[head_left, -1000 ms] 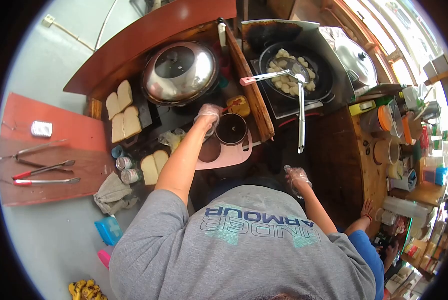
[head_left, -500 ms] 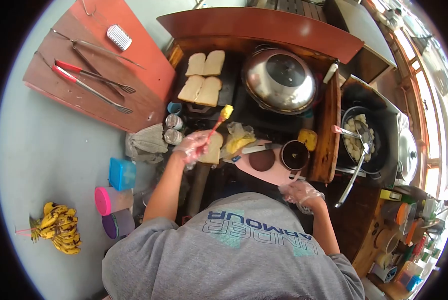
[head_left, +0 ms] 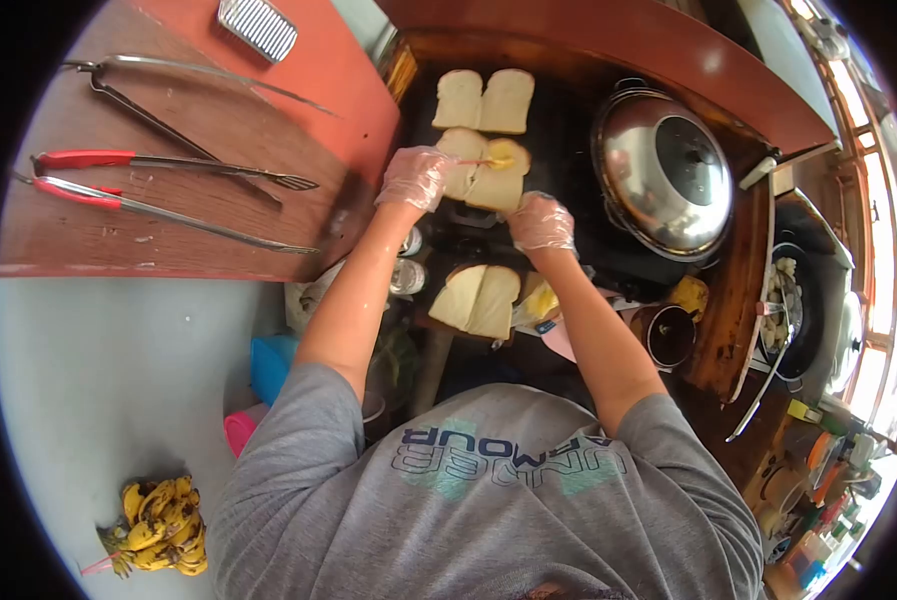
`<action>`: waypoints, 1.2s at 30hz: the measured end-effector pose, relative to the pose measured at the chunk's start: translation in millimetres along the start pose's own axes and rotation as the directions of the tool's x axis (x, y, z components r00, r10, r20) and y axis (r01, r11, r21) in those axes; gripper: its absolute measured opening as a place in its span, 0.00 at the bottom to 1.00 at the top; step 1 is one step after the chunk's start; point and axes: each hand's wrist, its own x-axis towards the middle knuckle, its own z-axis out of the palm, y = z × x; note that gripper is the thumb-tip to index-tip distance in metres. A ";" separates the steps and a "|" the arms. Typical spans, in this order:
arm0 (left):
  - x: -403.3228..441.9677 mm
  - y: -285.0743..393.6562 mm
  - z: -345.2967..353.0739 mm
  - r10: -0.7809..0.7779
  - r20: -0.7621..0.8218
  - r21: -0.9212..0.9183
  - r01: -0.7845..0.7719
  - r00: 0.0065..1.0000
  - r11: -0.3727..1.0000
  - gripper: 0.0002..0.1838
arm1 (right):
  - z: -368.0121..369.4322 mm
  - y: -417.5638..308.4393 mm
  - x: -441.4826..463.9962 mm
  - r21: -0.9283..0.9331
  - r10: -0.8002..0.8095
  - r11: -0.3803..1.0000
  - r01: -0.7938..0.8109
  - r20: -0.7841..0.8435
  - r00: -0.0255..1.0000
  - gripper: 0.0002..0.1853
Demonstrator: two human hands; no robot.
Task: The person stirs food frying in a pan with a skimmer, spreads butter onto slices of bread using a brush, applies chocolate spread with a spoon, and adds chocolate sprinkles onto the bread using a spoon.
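Note:
My left hand [head_left: 415,180], in a clear plastic glove, is closed around a thin red-handled spreader [head_left: 468,162]. A yellow lump of spread [head_left: 505,154] covers its tip and lies against the right bread slice [head_left: 498,190] of the nearer pair on the dark griddle. My right hand [head_left: 542,222], also gloved, has its fingers curled at that slice's lower right corner. Beside it on the left is another bread slice [head_left: 455,150], partly behind the spreader. Farther back lies a second pair of bread slices [head_left: 483,101]. Closer to me rests one more pair [head_left: 476,301].
A lidded steel pan [head_left: 663,175] stands right of the bread. Below are a bag of yellow spread [head_left: 538,302], partly hidden by my right arm, and a dark round pot [head_left: 668,335]. Red-handled tongs [head_left: 168,165] hang at left. Bananas [head_left: 163,525] hang lower left.
Both hands have moved forward to the griddle bread. The spreader's tip has come down onto a slice. My right hand has left the pink board. The view has shifted.

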 end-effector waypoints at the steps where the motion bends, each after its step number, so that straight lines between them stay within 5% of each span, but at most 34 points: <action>1: -6.7 -4.2 -4.9 -0.010 0.011 -0.003 0.010 1.000 1.000 0.17 | -2.1 -1.5 3.0 0.021 -0.010 1.000 0.010 -0.017 1.000 0.24; 5: 4.7 -12.6 -18.1 0.009 0.142 0.065 -0.018 0.990 0.998 0.19 | -22.4 -10.9 -6.8 -0.014 -0.084 0.996 0.084 0.023 0.996 0.18; 7: 19.1 -32.5 5.2 0.033 -0.066 0.044 -0.030 0.997 0.999 0.11 | -6.9 -0.3 -1.7 -0.014 -0.055 0.998 0.055 -0.013 0.998 0.18; 9: 10.1 -38.2 21.4 0.058 -0.071 0.060 -0.054 0.996 0.997 0.12 | 7.4 8.0 -0.6 -0.011 -0.026 1.000 0.026 -0.047 0.999 0.17; 12: -4.0 -34.4 11.6 0.177 0.058 0.081 -0.182 0.982 0.980 0.13 | 6.2 10.3 -0.7 0.018 -0.010 1.000 0.012 -0.107 0.994 0.17; 16: 12.0 -48.6 12.4 0.088 0.126 0.014 -0.090 0.988 0.996 0.26 | 8.0 11.0 -4.9 0.059 0.004 0.998 0.003 -0.121 0.993 0.15; 19: 35.0 -38.7 21.5 0.080 0.079 0.027 -0.082 0.994 0.996 0.25 | 13.7 13.4 -3.0 0.066 -0.004 0.998 0.016 -0.182 0.983 0.15; 20: 29.3 -31.6 21.0 0.065 0.237 0.058 -0.081 0.969 0.995 0.25 | 14.7 15.7 -2.6 0.056 -0.018 0.998 0.031 -0.218 0.976 0.14; 21: 15.6 -30.3 19.5 0.068 0.236 0.056 -0.084 0.969 0.995 0.25 | 14.1 16.8 -3.0 0.055 -0.016 0.998 0.029 -0.219 0.976 0.14; 23: -3.5 -40.9 18.2 0.279 0.104 0.034 -0.284 0.955 0.958 0.24 | 13.2 16.9 -4.1 0.095 -0.017 0.995 0.040 -0.231 0.973 0.14; 24: 10.9 -35.1 1.8 0.146 0.339 -0.030 -0.144 0.930 0.989 0.23 | 14.8 18.2 -3.2 0.100 -0.006 0.994 0.031 -0.238 0.971 0.14; 25: 16.3 -42.9 10.7 0.154 0.342 -0.031 -0.153 0.927 0.988 0.23 | 17.9 19.9 -3.4 0.102 0.000 0.994 0.025 -0.240 0.971 0.14; 27: 33.3 -57.4 20.7 0.132 0.092 0.011 -0.133 0.987 0.991 0.22 | 21.1 21.4 -3.0 0.104 0.002 0.994 0.024 -0.243 0.970 0.14; 29: 45.3 -53.3 24.8 0.088 0.099 -0.030 -0.085 0.991 0.996 0.22 | 22.0 22.0 -1.9 0.064 -0.026 0.997 0.044 -0.269 0.963 0.14; 35: 13.6 -46.4 -2.7 0.189 0.480 0.029 -0.230 0.857 0.973 0.22 | 20.0 20.8 -1.7 0.100 0.056 0.994 -0.033 -0.234 0.971 0.16; 36: 3.1 -73.6 21.0 0.291 0.308 -0.078 -0.280 0.906 0.957 0.21 | 20.9 22.2 -2.5 0.100 0.059 0.994 -0.036 -0.238 0.970 0.16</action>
